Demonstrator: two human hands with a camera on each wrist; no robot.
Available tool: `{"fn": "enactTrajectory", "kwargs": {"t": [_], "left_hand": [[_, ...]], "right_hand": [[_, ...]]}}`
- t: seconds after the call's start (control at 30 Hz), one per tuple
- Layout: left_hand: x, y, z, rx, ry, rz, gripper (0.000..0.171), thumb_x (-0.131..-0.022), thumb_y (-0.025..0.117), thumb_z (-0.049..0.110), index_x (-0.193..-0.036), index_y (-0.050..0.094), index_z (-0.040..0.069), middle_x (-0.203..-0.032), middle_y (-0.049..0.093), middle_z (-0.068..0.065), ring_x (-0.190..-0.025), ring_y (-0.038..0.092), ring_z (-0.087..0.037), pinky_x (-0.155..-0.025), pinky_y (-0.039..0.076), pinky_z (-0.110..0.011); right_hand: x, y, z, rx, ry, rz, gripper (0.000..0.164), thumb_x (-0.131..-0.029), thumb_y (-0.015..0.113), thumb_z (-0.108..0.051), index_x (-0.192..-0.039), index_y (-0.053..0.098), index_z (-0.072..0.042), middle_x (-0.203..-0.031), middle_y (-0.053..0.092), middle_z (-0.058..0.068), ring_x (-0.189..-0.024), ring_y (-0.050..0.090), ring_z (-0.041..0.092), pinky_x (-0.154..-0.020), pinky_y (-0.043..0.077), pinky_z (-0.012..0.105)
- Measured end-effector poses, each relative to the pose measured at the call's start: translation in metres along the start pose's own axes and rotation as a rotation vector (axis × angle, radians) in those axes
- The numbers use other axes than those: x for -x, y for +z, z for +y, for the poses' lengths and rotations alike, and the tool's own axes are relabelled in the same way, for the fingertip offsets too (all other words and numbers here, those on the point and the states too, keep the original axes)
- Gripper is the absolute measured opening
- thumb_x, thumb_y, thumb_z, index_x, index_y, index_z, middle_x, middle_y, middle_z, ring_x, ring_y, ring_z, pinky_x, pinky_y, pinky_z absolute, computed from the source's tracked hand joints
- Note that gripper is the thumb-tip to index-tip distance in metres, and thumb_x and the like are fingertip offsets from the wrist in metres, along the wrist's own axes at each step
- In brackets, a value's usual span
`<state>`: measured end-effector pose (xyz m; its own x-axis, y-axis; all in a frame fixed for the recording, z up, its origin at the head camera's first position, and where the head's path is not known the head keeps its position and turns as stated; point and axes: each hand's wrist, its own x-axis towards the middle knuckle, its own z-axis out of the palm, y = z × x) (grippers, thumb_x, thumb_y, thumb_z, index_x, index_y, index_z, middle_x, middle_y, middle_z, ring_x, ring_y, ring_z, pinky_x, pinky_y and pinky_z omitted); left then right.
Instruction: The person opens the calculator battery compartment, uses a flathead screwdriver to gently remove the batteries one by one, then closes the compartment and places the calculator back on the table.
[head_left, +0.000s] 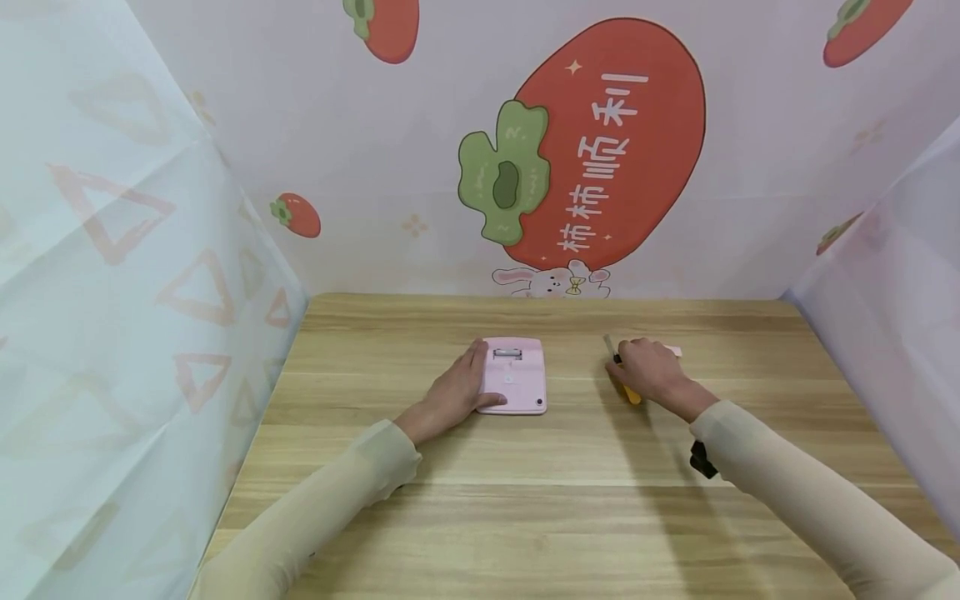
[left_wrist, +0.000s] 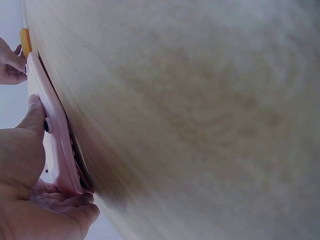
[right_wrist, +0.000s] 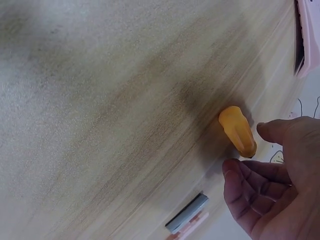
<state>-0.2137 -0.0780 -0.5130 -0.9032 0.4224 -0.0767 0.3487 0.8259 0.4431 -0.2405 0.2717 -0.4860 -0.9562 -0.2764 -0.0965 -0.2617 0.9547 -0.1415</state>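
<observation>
A pink calculator (head_left: pixel 517 379) lies face down on the table with its battery compartment uncovered and a silver battery (head_left: pixel 507 353) inside. My left hand (head_left: pixel 459 387) holds it by the left side, thumb on its back and fingers at the edge. To the right, my right hand (head_left: pixel 652 368) is over a screwdriver (head_left: pixel 632 395) with an orange handle and a metal shaft pointing away. In the right wrist view the handle (right_wrist: pixel 237 131) lies between the thumb and the loosely bent fingers, with a gap at the thumb.
Beyond the right hand, a small grey bar (right_wrist: pixel 186 213) lies beside a thin pink piece (right_wrist: pixel 192 227). The wooden table (head_left: pixel 510 517) meets a printed back wall (head_left: pixel 390 258), with white sheets (head_left: pixel 97 333) hanging on both sides.
</observation>
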Motion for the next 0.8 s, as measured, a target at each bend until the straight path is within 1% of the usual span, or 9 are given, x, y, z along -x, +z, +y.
{"fn": "enactTrajectory", "kwargs": {"t": [0.23, 0.5, 0.8], "left_hand": [[-0.0012, 0.0016, -0.0013, -0.002, -0.001, -0.002, 0.11, -0.094, 0.076, 0.051, -0.166, 0.014, -0.004, -0.173, 0.021, -0.024, -0.158, 0.03, -0.036, -0.126, 0.035, -0.047], [-0.002, 0.0022, -0.0022, -0.003, 0.003, -0.005, 0.11, -0.094, 0.075, 0.051, -0.166, 0.013, -0.005, -0.173, 0.02, -0.024, -0.158, 0.029, -0.036, -0.127, 0.033, -0.046], [-0.0018, 0.0021, -0.0021, -0.007, 0.001, -0.006, 0.11, -0.094, 0.076, 0.05, -0.166, 0.014, -0.005, -0.173, 0.021, -0.025, -0.158, 0.03, -0.037, -0.126, 0.034, -0.047]], "right_hand": [[-0.0002, 0.0031, -0.0001, -0.005, -0.001, 0.014, 0.035, -0.102, 0.066, -0.022, -0.071, 0.055, -0.009, -0.062, 0.052, 0.006, -0.049, 0.05, 0.017, -0.043, 0.038, 0.028], [-0.0011, 0.0046, -0.0016, 0.015, -0.041, 0.082, 0.033, -0.1, 0.068, -0.013, -0.069, 0.057, -0.007, -0.063, 0.054, 0.006, -0.052, 0.053, 0.019, -0.048, 0.045, 0.035], [-0.0014, 0.0066, -0.0013, 0.006, -0.043, 0.096, 0.032, -0.099, 0.067, -0.01, -0.069, 0.056, -0.007, -0.063, 0.054, 0.006, -0.053, 0.051, 0.02, -0.047, 0.044, 0.034]]}}
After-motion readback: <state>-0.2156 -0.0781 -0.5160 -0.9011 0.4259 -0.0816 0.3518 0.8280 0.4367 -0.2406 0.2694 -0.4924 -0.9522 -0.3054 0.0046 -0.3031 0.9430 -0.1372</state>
